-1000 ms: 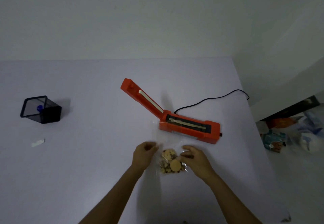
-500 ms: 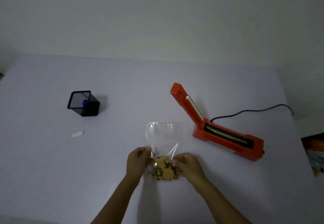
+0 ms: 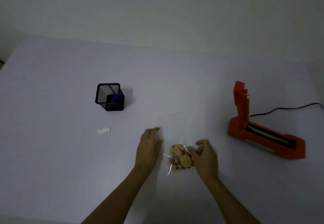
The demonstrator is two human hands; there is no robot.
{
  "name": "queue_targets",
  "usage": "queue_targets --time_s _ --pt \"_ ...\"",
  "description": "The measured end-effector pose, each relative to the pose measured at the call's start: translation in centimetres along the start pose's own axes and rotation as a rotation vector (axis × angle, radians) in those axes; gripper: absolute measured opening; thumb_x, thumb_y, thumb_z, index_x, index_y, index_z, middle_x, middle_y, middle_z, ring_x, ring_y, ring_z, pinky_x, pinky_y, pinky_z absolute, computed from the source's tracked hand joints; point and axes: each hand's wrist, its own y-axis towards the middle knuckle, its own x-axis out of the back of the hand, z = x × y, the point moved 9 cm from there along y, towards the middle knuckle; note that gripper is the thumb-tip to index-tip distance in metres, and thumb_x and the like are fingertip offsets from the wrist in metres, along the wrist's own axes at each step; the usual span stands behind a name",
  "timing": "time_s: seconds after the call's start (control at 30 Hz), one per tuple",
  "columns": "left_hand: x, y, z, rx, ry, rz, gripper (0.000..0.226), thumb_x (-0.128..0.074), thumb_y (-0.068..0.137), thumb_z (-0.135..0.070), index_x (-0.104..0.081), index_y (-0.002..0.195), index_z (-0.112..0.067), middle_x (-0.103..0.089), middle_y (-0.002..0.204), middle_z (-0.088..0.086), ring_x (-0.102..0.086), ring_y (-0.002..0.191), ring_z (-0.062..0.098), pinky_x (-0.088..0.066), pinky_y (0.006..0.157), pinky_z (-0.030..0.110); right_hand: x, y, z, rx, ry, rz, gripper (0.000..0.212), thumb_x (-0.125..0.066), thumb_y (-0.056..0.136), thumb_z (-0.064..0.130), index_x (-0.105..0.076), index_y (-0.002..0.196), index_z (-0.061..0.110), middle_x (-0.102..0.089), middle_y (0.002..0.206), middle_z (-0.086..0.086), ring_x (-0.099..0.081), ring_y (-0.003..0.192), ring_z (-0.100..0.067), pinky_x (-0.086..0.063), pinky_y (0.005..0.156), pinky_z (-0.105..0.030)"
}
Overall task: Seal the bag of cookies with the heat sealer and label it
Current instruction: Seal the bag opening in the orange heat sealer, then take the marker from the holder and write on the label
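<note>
The table (image 3: 52, 153) fills the view, a pale surface running up to a plain wall. Toward its right edge sits the orange heat sealer (image 3: 263, 136), its arm raised upright over the base so the sealing strip lies exposed; a black cord (image 3: 284, 108) trails off from behind it toward the right edge. Toward the left half of the table stands a black mesh pen holder (image 3: 109, 97) with something blue inside, and nearer the front edge from it lies a small white label (image 3: 104, 130), flat and well apart from everything else.

Near the middle of the front edge rests the clear bag of cookies (image 3: 180, 158), cookies bunched at its near end, the empty film stretching away and almost invisible against the table. The left hand (image 3: 149, 146) lies flat and open on the table just beside the bag, gripping nothing. The right hand (image 3: 204, 155) is loosely curled against the bag's right side, fingers touching the film; whether it actually pinches the plastic cannot be told.

The sealer stands well apart from the bag, so a carry seems needed. The film looks slippery and limp: lifted by one side, the cookies could slide toward the mouth or spill out, and a creased mouth laid across the strip would likely seal badly. The exposed strip may be hot to stray fingers.
</note>
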Motion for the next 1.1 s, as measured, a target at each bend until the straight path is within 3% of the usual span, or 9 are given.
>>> queue_targets --time_s 0.13,0.23,0.37,0.47,0.67,0.77,0.87,1.0,1.1 --pt "-0.4 -1.7 -2.0 -0.419 0.163 -0.006 0.038 -0.053 0.092 -0.034 -0.062 0.119 -0.010 -0.061 0.123 0.010 -0.058 0.110 0.023 -0.046 0.095 0.032 0.6 -1.6 1.3 0.152 0.011 -0.033 0.028 -0.061 0.090 0.010 -0.057 0.116 0.021 -0.060 0.081 -0.001 -0.059 0.069 -0.003 -0.043 0.059 -0.003" --pt "-2.2 -2.8 -1.3 -0.546 0.252 0.137 0.052 -0.047 0.094 -0.049 -0.054 0.130 -0.012 -0.054 0.135 0.007 -0.048 0.126 0.021 -0.035 0.109 0.040 -0.2 -2.9 1.3 0.256 -0.036 0.045 0.041 -0.061 0.090 0.008 -0.055 0.127 0.025 -0.057 0.102 0.001 -0.059 0.083 -0.002 -0.048 0.071 -0.008" --pt "-3.8 -3.3 0.4 -0.572 0.407 0.313 0.067 -0.033 0.094 -0.061 -0.040 0.142 -0.014 -0.040 0.147 0.006 -0.034 0.138 0.023 -0.024 0.115 0.045 -1.7 -3.7 0.6 0.288 -0.179 0.156 0.059 -0.069 0.085 0.028 -0.047 0.139 0.020 -0.043 0.116 0.007 -0.051 0.099 -0.004 -0.048 0.080 -0.013" --pt "-4.1 -3.4 0.9 -0.568 0.415 0.343 0.069 -0.030 0.094 -0.062 -0.037 0.143 -0.015 -0.037 0.150 0.006 -0.030 0.139 0.023 -0.018 0.116 0.043 -1.9 -3.8 0.6 0.287 -0.195 0.167 0.062 -0.070 0.083 0.032 -0.047 0.140 0.019 -0.040 0.117 0.006 -0.049 0.104 -0.007 -0.047 0.084 -0.019" --pt "-4.4 -3.7 0.5 -0.544 0.379 0.354 0.069 -0.034 0.093 -0.062 -0.036 0.144 -0.016 -0.036 0.150 0.006 -0.027 0.139 0.021 -0.023 0.115 0.045 -1.6 -3.2 0.1 0.245 -0.167 0.216 0.061 -0.072 0.082 0.034 -0.049 0.138 0.021 -0.038 0.118 0.003 -0.046 0.106 -0.007 -0.049 0.088 -0.024" --pt "-3.1 -3.8 -1.1 -0.563 0.326 0.293 0.067 -0.040 0.093 -0.059 -0.038 0.143 -0.014 -0.039 0.148 0.006 -0.032 0.138 0.020 -0.032 0.111 0.047 -0.1 -3.1 1.1 0.224 -0.220 0.100 0.058 -0.069 0.084 0.036 -0.050 0.136 0.020 -0.041 0.123 0.000 -0.049 0.108 -0.014 -0.047 0.085 -0.025" --pt "2.3 -2.2 -2.1 -0.497 0.258 0.027 0.063 -0.048 0.094 -0.049 -0.040 0.141 -0.009 -0.039 0.148 0.009 -0.034 0.137 0.020 -0.024 0.116 0.043 0.2 -1.9 6.3 0.223 -0.105 0.015 0.050 -0.066 0.086 0.034 -0.051 0.133 0.026 -0.045 0.122 0.003 -0.053 0.104 -0.014 -0.051 0.086 -0.031" --pt "11.2 1.0 0.7 -0.229 0.316 -0.265 0.064 -0.041 0.095 -0.046 -0.030 0.145 -0.006 -0.027 0.153 0.011 -0.020 0.144 0.024 -0.012 0.119 0.043 -5.6 0.5 18.0 0.476 0.012 0.147 0.043 -0.066 0.087 0.033 -0.055 0.129 0.030 -0.050 0.113 0.005 -0.054 0.095 -0.010 -0.049 0.081 -0.024" --pt "15.2 2.9 3.7 -0.121 0.376 -0.290 0.072 -0.038 0.093 -0.051 -0.023 0.147 -0.007 -0.022 0.155 0.012 -0.013 0.145 0.026 -0.012 0.118 0.048 -10.8 1.4 25.5 0.619 -0.016 0.251 0.046 -0.064 0.089 0.035 -0.053 0.133 0.028 -0.052 0.110 0.001 -0.053 0.094 -0.011 -0.050 0.080 -0.025"
